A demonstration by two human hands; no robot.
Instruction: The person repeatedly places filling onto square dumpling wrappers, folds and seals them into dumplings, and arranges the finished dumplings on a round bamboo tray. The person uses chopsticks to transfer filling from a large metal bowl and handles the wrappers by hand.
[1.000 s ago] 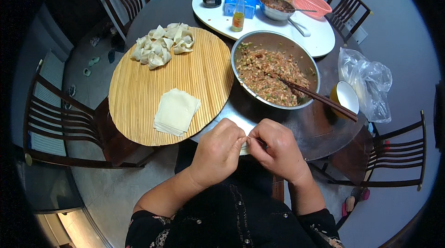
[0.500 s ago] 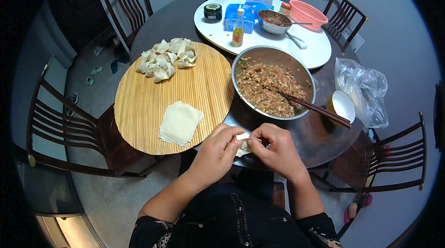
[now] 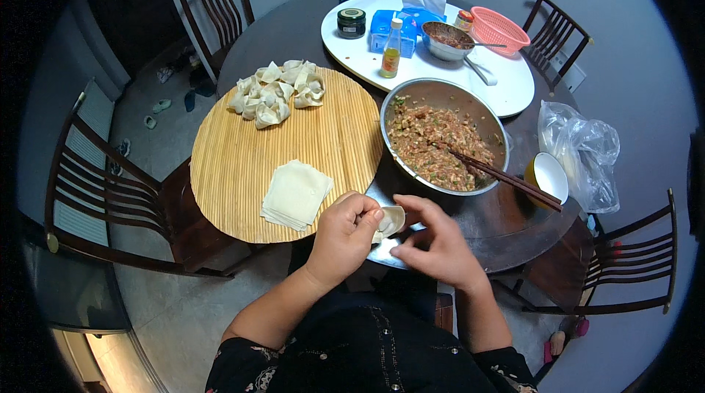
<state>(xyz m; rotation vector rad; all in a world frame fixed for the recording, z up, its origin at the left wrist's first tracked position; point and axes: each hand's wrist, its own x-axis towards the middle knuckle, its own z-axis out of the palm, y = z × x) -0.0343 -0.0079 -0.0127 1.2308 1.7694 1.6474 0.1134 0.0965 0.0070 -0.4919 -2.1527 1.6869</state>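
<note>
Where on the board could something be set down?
The board is bare between the dumplings and the wrapper stack, and on its right toward the bowl. Its near edge is crowded: the stack sits beside the left hand.

On the desk (image 3: 294,29), a mat (image 3: 327,150) is set at middle left, with dumplings (image 3: 272,95) placed on its top part and wrappers (image 3: 296,191) lower down. Right of it, filling (image 3: 426,139) is held in a bowl (image 3: 486,114), with chopsticks (image 3: 507,178) laid over its edge.
</note>
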